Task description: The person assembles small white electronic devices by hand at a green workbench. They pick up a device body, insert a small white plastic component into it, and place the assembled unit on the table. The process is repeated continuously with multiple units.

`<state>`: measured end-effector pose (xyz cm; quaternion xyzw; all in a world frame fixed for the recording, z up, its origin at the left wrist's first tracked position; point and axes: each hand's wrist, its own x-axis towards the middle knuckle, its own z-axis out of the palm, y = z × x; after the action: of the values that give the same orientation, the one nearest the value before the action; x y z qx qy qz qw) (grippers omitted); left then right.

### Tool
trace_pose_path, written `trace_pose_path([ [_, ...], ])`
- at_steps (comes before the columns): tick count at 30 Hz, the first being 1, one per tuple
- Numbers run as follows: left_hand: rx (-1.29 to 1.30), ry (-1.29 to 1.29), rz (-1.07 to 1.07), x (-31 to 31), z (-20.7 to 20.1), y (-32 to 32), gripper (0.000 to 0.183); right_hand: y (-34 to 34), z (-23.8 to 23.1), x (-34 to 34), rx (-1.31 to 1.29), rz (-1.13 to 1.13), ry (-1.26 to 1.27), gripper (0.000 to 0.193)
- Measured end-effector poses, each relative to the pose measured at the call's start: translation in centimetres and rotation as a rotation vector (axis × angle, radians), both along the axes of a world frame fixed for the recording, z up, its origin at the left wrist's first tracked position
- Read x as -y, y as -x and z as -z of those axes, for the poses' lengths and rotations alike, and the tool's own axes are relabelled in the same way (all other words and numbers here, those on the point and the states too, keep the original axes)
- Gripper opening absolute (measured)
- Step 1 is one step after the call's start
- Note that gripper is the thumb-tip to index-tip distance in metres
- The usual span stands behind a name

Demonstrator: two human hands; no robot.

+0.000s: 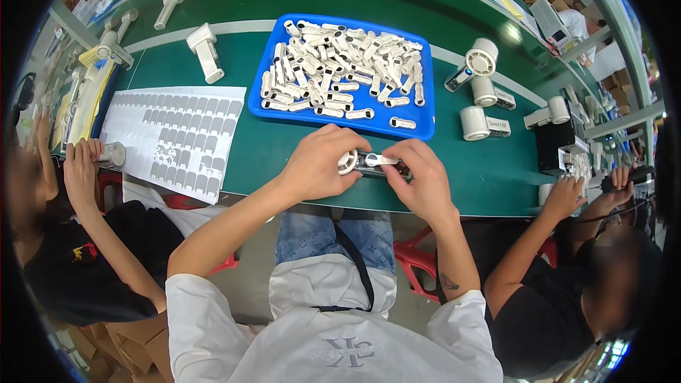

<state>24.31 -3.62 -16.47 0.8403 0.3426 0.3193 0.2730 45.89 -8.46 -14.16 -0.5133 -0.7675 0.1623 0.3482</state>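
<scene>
Close to the table's front edge, my left hand (320,163) is closed around the round white head of a handheld fan (347,162). The fan lies sideways, and its dark, uncovered handle stretches toward my right hand (424,177). Between my right thumb and fingers is a small white cover piece (381,159), held over that handle. Whether the piece is seated or only resting there I cannot tell. Just beyond my hands, a blue tray (257,93) holds a heap of similar white pieces with dark windows.
Left of the tray lies a sheet of grey stickers (191,124), with a white fan (206,53) behind it. Several white fans (475,123) stand to the right, near a black box (557,143). Co-workers sit on both sides, a hand (565,198) at right and another (81,163) at left.
</scene>
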Motion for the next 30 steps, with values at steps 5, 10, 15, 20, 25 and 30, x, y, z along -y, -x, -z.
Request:
trace_pose_path([
  [5,0.022,-0.002,-0.015,0.1,0.0,0.1,0.041,0.7,-0.4,0.1,-0.013,0.048,0.095,0.016],
  [10,0.032,-0.039,-0.006,0.2,0.2,0.2,0.039,0.8,-0.4,0.2,0.012,0.0,0.082,0.015],
  [15,0.034,-0.084,0.036,0.2,0.5,0.3,0.035,1.5,0.4,1.3,0.142,0.058,-0.106,0.013],
  [20,-0.027,-0.136,0.05,-0.2,1.3,0.4,0.033,2.6,-0.1,1.3,0.312,0.1,-0.105,0.009],
  [25,0.017,-0.236,0.001,0.8,1.4,0.5,0.037,0.4,-0.3,-0.4,0.14,-0.052,0.063,0.019],
  [30,0.003,-0.254,-0.048,4.3,0.4,-0.3,0.037,-1.8,0.8,0.6,-0.104,-0.191,0.387,0.046],
])
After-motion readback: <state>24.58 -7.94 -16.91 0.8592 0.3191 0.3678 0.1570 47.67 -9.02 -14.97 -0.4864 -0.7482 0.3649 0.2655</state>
